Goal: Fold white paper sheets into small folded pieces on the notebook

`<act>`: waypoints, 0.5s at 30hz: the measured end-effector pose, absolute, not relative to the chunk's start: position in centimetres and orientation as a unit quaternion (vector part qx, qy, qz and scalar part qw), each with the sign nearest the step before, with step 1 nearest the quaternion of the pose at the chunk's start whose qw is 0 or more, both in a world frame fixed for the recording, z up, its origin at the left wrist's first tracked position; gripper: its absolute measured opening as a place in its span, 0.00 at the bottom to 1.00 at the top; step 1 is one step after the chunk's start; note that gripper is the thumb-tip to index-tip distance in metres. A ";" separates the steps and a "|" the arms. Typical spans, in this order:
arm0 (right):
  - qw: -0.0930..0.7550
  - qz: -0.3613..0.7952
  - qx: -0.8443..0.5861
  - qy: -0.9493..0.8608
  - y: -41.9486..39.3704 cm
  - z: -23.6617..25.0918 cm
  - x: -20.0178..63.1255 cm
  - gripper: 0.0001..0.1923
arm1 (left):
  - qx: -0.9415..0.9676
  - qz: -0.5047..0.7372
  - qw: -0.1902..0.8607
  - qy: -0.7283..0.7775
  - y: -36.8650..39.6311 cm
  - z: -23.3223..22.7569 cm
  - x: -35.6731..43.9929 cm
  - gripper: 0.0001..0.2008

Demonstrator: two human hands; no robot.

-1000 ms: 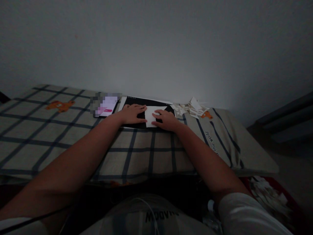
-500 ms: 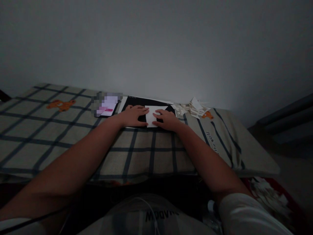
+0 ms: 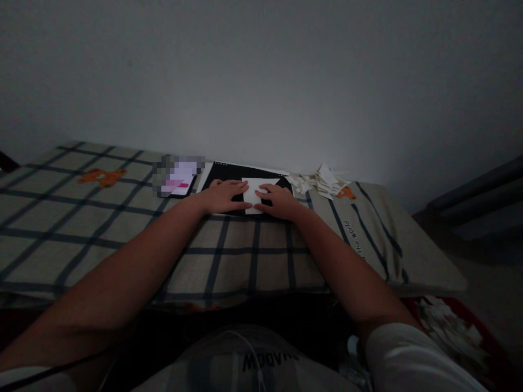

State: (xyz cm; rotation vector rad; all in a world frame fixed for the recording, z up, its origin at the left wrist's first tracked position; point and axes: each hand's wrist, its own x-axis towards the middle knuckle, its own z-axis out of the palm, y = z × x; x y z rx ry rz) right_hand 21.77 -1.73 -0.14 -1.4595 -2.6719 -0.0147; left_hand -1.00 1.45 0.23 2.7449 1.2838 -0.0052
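Head view shows us first the checked cloth [image 3: 122, 228] spread over the table, with a plain wall behind it. On the cloth, at the far edge, we see a black board [image 3: 223, 173], and a sheet of white paper [image 3: 255, 188] lies on it. Our left hand [image 3: 224, 196] rests flat, fingers spread, its fingertips on the paper's left edge. Our right hand [image 3: 280, 200] lies flat too, fingers loosely apart, pressing the paper's right side. Neither hand pinches anything. A phone [image 3: 180, 179] lies just left of the board, and a heap of paper scraps [image 3: 321, 182] sits near its right.
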 end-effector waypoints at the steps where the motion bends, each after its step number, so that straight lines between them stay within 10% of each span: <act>1: 0.049 -0.004 -0.478 -0.877 -1.7 -0.1 21.8 0.28 | 0.903 0.009 0.049 0.427 1.4 0.2 -1.0 0.36; 15: 0.046 -0.015 -0.474 -0.879 -1.5 -0.3 21.7 0.30 | 0.875 0.088 -0.023 0.475 3.1 -0.9 -0.9 0.30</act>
